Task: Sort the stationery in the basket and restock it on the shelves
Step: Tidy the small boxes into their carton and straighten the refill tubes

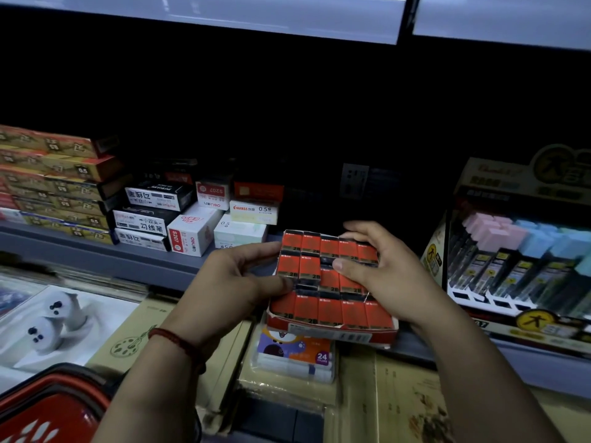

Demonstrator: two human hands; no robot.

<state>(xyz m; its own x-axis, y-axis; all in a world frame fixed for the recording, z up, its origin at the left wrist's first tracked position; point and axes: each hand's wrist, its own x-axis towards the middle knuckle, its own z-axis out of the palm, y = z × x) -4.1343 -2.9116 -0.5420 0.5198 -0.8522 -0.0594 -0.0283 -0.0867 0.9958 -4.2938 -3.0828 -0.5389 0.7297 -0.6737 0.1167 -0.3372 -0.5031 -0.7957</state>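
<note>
An open red tray box (332,330) packed with several small red 2B lead boxes (329,311) sits tilted over the front edge of the grey shelf (134,257). My left hand (236,276) holds its left side, thumb against the small boxes. My right hand (380,270) grips the right side, fingers curled over the top row and thumb pressing on the middle row. The red basket (48,407) shows at the bottom left corner.
Stacked pen and refill boxes (179,215) fill the shelf's left part. A display stand of pastel lead cases (524,260) stands at the right. Below lie a 24-colour pack (297,356), brown cardboard packs (406,401) and a white toy box (54,321). Shelf depth behind is dark.
</note>
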